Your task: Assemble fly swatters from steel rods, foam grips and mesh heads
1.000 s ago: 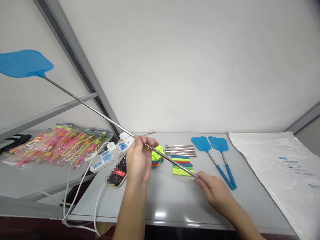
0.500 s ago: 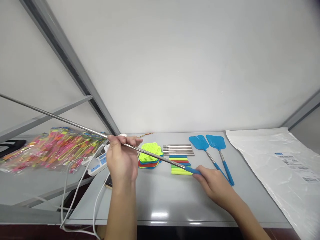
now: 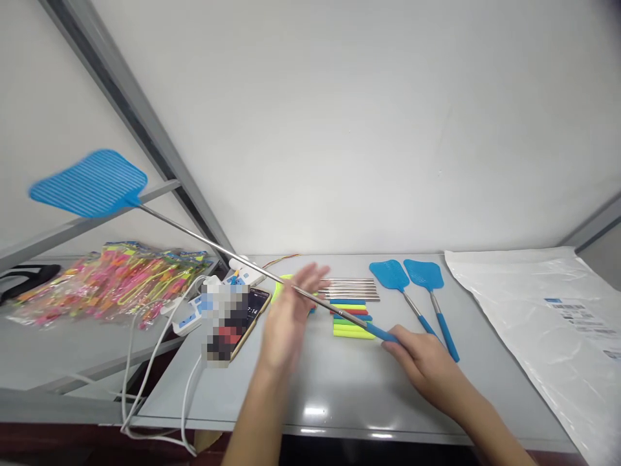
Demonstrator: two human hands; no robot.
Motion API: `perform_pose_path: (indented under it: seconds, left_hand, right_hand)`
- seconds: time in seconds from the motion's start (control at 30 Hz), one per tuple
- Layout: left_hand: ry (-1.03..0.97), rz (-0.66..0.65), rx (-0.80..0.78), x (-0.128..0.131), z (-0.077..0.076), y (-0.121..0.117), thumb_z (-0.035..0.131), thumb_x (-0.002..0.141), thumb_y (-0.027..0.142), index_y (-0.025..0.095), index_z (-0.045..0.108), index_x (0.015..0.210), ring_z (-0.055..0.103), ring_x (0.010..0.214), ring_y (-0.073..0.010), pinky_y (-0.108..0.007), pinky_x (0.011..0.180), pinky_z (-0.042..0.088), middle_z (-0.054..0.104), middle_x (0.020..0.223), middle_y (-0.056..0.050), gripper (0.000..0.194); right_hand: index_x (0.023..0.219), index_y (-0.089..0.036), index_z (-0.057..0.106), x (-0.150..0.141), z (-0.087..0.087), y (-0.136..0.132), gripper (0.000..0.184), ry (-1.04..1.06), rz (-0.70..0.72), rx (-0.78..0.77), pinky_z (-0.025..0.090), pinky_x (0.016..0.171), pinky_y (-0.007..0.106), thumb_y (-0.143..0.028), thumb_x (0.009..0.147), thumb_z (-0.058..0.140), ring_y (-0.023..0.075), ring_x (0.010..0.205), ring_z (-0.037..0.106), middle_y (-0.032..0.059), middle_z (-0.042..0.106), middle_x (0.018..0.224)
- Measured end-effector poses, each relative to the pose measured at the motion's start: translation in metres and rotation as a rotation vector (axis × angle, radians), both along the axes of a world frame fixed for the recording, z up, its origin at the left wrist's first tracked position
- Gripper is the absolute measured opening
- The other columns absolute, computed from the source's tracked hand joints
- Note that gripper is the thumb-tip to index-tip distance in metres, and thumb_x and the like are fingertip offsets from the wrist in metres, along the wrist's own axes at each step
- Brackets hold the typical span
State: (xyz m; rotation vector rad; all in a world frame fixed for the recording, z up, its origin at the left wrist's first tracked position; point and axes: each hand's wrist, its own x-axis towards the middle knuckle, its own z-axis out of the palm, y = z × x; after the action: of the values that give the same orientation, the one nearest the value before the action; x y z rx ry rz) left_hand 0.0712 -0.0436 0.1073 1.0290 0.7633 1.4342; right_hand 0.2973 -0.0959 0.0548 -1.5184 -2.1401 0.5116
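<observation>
The right hand [image 3: 427, 369] grips the blue handle of the long fly swatter [image 3: 90, 184]. The left hand [image 3: 291, 317], blurred, is open, its palm touching the metal rod. The swatter's head is raised at left, above the plastic-wrapped packets [image 3: 126, 278].

The one view looks from the person's head, forward and steeply enough down to take in the table [image 3: 334, 401] from above its front edge. It faces the wall [image 3: 363, 129], which fills most of the upper half. The left hand [image 3: 288, 317] and right hand [image 3: 427, 362] are close to the camera, their forearms cut by the bottom edge. The held swatter [image 3: 94, 183] slants across the left and middle; the packets [image 3: 130, 278] lie farther left, and the right border crops the bag [image 3: 524, 291].
</observation>
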Motion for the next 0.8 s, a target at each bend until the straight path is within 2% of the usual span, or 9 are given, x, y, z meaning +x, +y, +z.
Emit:
perform_pose_path:
  seconds: [0.1, 0.2, 0.3, 0.37, 0.43, 0.53, 0.6, 0.7, 0.8]
  left_hand:
    - [-0.188, 0.304, 0.092, -0.035, 0.011, 0.023, 0.047, 0.089, 0.059, 0.019, 0.065, 0.097, 0.067, 0.086, -0.0206, -0.037, 0.083, 0.049, 0.071, 0.103, -0.01, 0.045]
    - [-0.26, 0.489, 0.135, -0.042, 0.007, 0.032, 0.054, 0.089, 0.051, 0.02, 0.057, 0.078, 0.066, 0.082, -0.0176, -0.035, 0.082, 0.048, 0.072, 0.089, -0.004, 0.033]
    - [-0.182, 0.425, 0.086, -0.013, -0.012, 0.016, 0.053, 0.091, 0.048, 0.02, 0.052, 0.071, 0.064, 0.102, -0.02, -0.035, 0.091, 0.044, 0.073, 0.094, -0.006, 0.035]
    - [-0.076, 0.224, -0.019, 0.015, -0.025, -0.003, 0.054, 0.091, 0.047, 0.019, 0.056, 0.071, 0.061, 0.11, -0.0222, -0.038, 0.1, 0.038, 0.072, 0.104, -0.01, 0.034]
    - [-0.081, 0.089, -0.119, 0.032, -0.032, -0.017, 0.049, 0.092, 0.05, 0.02, 0.064, 0.088, 0.057, 0.118, -0.025, -0.042, 0.103, 0.036, 0.069, 0.114, -0.012, 0.034]
    - [-0.008, 0.03, -0.131, 0.021, -0.029, -0.021, 0.057, 0.089, 0.047, 0.02, 0.067, 0.108, 0.051, 0.125, -0.0257, -0.038, 0.103, 0.038, 0.062, 0.127, -0.012, 0.035]
    - [-0.081, 0.077, -0.092, -0.007, -0.021, -0.01, 0.059, 0.087, 0.051, 0.022, 0.064, 0.115, 0.058, 0.116, -0.0249, -0.039, 0.097, 0.044, 0.06, 0.13, -0.011, 0.041]
    - [-0.275, 0.32, -0.036, -0.046, -0.012, 0.012, 0.051, 0.088, 0.059, 0.022, 0.066, 0.097, 0.064, 0.1, -0.0204, -0.038, 0.089, 0.049, 0.066, 0.121, -0.009, 0.042]
    - [-0.306, 0.507, 0.01, -0.043, -0.016, 0.017, 0.051, 0.089, 0.058, 0.021, 0.06, 0.076, 0.065, 0.096, -0.018, -0.036, 0.089, 0.047, 0.072, 0.105, -0.005, 0.04]
  right_hand:
    - [0.075, -0.024, 0.046, 0.01, -0.006, -0.003, 0.032, -0.074, 0.035, 0.003, 0.026, 0.049, 0.027, -0.042, 0.098, 0.035, 0.0155, 0.05, 0.052, -0.0026, 0.055, 0.057]
    - [0.076, -0.024, 0.047, 0.012, -0.012, -0.005, 0.031, -0.138, 0.071, 0.016, 0.026, 0.05, 0.027, -0.041, 0.099, 0.034, 0.0165, 0.051, 0.055, -0.0021, 0.057, 0.058]
    - [0.076, -0.024, 0.047, 0.009, -0.017, -0.004, 0.032, -0.146, 0.059, 0.031, 0.026, 0.049, 0.028, -0.04, 0.099, 0.033, 0.017, 0.049, 0.055, -0.0017, 0.057, 0.055]
    - [0.076, -0.024, 0.047, 0.006, -0.02, -0.004, 0.031, -0.116, 0.056, 0.034, 0.027, 0.049, 0.028, -0.039, 0.099, 0.033, 0.0171, 0.049, 0.055, -0.0012, 0.057, 0.056]
    - [0.078, -0.023, 0.048, 0.003, -0.022, -0.004, 0.031, -0.091, 0.057, 0.033, 0.029, 0.05, 0.027, -0.039, 0.099, 0.032, 0.0174, 0.051, 0.057, -0.0006, 0.059, 0.057]
    - [0.078, -0.023, 0.047, 0.005, -0.025, -0.006, 0.031, -0.084, 0.058, 0.038, 0.029, 0.05, 0.027, -0.04, 0.1, 0.032, 0.0172, 0.052, 0.057, -0.0006, 0.06, 0.059]
    - [0.077, -0.023, 0.047, 0.01, -0.026, -0.007, 0.033, -0.102, 0.074, 0.047, 0.029, 0.05, 0.027, -0.04, 0.1, 0.031, 0.0167, 0.05, 0.056, -0.0013, 0.057, 0.057]
    - [0.076, -0.023, 0.048, 0.017, -0.028, -0.009, 0.033, -0.128, 0.097, 0.057, 0.029, 0.051, 0.028, -0.039, 0.1, 0.033, 0.0161, 0.051, 0.056, -0.0014, 0.057, 0.057]
    - [0.075, -0.023, 0.049, 0.014, -0.028, -0.01, 0.032, -0.116, 0.108, 0.049, 0.03, 0.051, 0.028, -0.039, 0.099, 0.034, 0.0162, 0.052, 0.056, -0.001, 0.058, 0.058]
